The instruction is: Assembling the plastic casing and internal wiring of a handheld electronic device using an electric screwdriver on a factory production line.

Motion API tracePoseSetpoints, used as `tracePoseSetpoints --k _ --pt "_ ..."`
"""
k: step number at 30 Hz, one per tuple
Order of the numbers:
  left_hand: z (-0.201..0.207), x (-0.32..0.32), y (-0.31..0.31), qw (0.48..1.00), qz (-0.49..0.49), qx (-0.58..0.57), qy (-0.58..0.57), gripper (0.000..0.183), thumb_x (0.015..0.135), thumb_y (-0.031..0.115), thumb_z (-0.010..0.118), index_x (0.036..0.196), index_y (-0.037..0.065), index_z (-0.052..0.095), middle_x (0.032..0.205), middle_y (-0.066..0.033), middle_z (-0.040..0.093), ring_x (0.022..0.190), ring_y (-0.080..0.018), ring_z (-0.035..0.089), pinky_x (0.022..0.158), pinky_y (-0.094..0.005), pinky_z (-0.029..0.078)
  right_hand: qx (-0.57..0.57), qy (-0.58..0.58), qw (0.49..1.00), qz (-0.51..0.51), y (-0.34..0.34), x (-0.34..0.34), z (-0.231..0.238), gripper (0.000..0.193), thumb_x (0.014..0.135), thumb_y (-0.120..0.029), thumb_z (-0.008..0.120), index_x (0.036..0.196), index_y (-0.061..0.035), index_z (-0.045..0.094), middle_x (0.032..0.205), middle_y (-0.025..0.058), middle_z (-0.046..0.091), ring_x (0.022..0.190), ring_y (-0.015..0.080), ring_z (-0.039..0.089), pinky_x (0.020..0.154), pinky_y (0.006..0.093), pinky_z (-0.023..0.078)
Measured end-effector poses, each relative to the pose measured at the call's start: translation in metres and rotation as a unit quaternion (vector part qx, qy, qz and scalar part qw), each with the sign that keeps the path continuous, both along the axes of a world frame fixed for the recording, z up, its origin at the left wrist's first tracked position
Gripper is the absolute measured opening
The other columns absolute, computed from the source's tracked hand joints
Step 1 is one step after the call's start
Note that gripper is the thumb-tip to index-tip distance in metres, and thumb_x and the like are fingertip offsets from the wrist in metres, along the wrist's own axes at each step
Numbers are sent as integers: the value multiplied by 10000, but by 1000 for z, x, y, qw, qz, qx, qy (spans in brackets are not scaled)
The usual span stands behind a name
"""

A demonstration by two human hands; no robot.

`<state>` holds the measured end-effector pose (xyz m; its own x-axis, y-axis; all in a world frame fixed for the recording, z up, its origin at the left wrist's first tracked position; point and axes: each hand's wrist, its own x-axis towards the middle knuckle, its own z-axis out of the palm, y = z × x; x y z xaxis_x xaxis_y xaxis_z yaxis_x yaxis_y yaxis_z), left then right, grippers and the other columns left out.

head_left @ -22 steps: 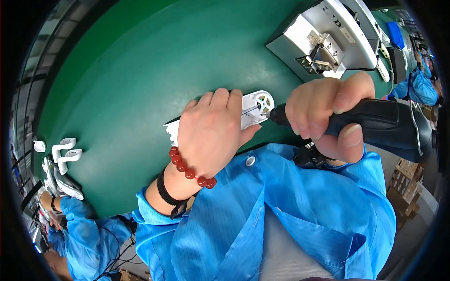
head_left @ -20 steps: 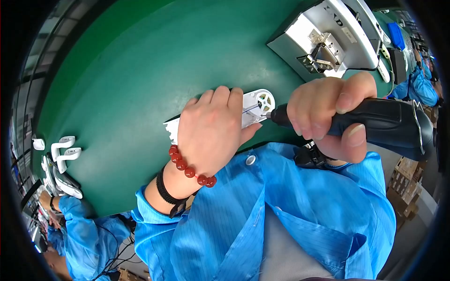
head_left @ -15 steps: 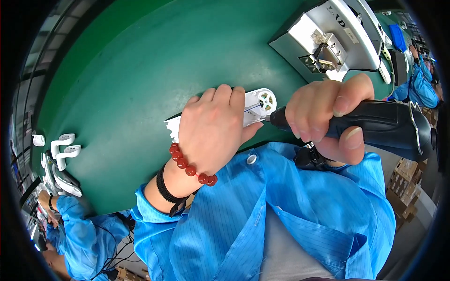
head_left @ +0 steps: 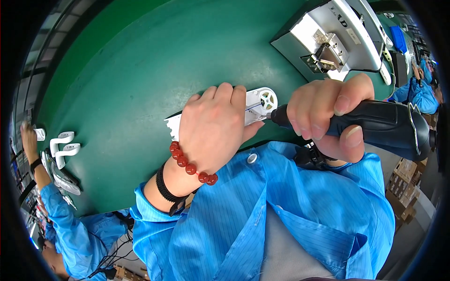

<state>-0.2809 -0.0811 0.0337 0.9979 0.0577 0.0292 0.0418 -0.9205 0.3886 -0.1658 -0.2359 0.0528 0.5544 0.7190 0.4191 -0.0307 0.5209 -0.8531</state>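
My left hand [head_left: 213,119] lies closed over a long white plastic housing [head_left: 254,97] and presses it to the green table, covering its middle. The housing's rounded right end shows a round spoked part, like a small speaker, and a thin dark wire. My right hand [head_left: 328,117] is wrapped round a black electric screwdriver [head_left: 379,124], held almost level. Its tip points left and meets the housing's near edge, just below the round part and close to my left thumb. Whether a screw sits at the tip is too small to tell.
A grey metal box with a clamp-like fixture [head_left: 328,54] stands at the back right. White curved plastic parts [head_left: 65,145] and several white and grey pieces [head_left: 63,180] lie at the table's left. A co-worker's arm [head_left: 61,206] reaches in there; another person [head_left: 419,91] is far right.
At the left, the co-worker's arm has stretched forward to the white pieces. My hands, the housing and the screwdriver have hardly moved.
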Motion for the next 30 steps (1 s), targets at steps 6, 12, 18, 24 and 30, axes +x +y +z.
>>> tracePoseSetpoints --k 6,12,18,24,30 --pt "1 1 2 1000 4 -4 -3 455 668 359 789 927 40 594 796 -55 563 745 -193 603 652 -330 485 23 -36 999 -1 2 -4 -4 325 904 -322 616 1032 -110 406 689 18 527 509 134 502 475 280 439" --pt "3 5 3 996 14 -75 -41 538 610 330 817 1035 61 626 862 -43 578 871 -224 588 737 -343 471 79 -63 995 23 4 3 0 325 896 -308 631 1054 -111 427 703 5 539 521 117 529 470 258 452" --pt "0 5 2 977 -18 -160 -137 304 623 245 802 870 120 679 904 0 592 918 -220 563 860 -370 393 104 -70 992 22 4 5 12 335 902 -331 627 1060 -113 427 713 10 544 525 120 532 475 262 456" --pt "-12 3 3 972 -37 -156 -173 173 650 158 773 784 111 674 844 10 589 895 -200 567 854 -358 399 98 -75 992 15 7 0 8 340 918 -344 605 1082 -112 418 711 17 541 517 123 520 479 269 451" --pt "-15 1 7 975 -56 -125 -174 236 636 177 781 826 95 669 896 7 595 884 -194 571 850 -359 403 68 -49 996 9 12 0 3 343 927 -370 579 1078 -113 408 715 27 531 540 132 506 509 278 440"
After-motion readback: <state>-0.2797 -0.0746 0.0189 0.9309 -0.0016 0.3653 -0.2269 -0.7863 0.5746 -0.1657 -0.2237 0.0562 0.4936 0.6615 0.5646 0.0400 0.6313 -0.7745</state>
